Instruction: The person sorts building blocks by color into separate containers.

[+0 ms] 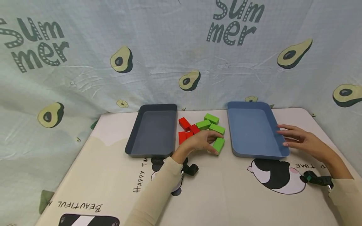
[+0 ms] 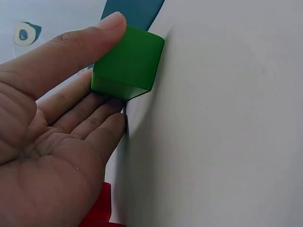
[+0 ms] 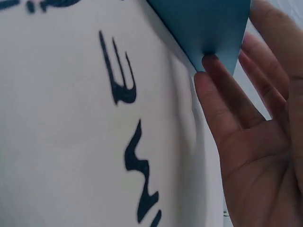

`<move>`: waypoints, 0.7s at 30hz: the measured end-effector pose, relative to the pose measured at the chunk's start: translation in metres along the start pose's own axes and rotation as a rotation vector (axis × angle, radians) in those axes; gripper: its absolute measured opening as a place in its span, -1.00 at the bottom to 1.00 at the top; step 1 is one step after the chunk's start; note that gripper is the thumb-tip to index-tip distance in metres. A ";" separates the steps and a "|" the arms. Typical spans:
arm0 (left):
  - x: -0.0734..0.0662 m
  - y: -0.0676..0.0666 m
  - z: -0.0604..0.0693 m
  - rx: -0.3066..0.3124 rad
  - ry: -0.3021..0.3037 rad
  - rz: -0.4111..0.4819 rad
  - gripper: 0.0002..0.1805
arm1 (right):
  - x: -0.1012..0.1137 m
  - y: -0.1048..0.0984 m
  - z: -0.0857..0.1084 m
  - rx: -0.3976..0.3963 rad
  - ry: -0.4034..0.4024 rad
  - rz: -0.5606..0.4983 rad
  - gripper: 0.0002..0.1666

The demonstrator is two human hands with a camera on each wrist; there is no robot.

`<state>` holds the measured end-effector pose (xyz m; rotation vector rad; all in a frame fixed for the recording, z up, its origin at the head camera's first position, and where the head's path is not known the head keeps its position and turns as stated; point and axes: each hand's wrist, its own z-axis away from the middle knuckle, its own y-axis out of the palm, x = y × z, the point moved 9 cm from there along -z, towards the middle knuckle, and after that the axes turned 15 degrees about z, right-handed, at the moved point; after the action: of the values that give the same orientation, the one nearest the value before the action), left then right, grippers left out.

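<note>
In the head view my left hand (image 1: 201, 141) pinches a green block (image 1: 218, 145) between thumb and fingers, on the table left of the blue tray. In the left wrist view the thumb presses one side of this green block (image 2: 128, 64), with the fingers behind and below it. My right hand (image 1: 306, 142) is at the right side of the blue tray (image 1: 251, 153). In the right wrist view its fairly straight fingertips touch the outer wall of the blue tray (image 3: 208, 28). Several other green blocks (image 1: 211, 118) and red blocks (image 1: 184, 124) lie close beyond the left hand, partly hidden by it.
A dark grey tray (image 1: 151, 155) stands left of the blocks. Behind the table (image 1: 226, 194) hangs a cloth (image 1: 158, 56) printed with avocados. Black wrist-camera mounts (image 1: 190, 169) sit below both hands.
</note>
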<state>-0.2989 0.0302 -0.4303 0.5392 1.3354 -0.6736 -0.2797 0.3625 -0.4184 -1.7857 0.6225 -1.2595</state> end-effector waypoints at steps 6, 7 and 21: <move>0.001 0.000 0.000 -0.005 -0.006 -0.019 -0.26 | -0.002 0.004 0.002 0.005 0.004 -0.018 -0.35; 0.001 0.000 0.000 -0.004 -0.006 -0.021 -0.25 | -0.003 0.004 0.002 0.004 0.007 -0.013 -0.35; 0.004 -0.001 -0.002 -0.036 -0.045 -0.018 -0.29 | -0.005 0.004 0.002 0.041 0.027 -0.011 -0.31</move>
<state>-0.3007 0.0299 -0.4340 0.4807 1.3095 -0.6715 -0.2798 0.3646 -0.4244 -1.7429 0.5987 -1.2967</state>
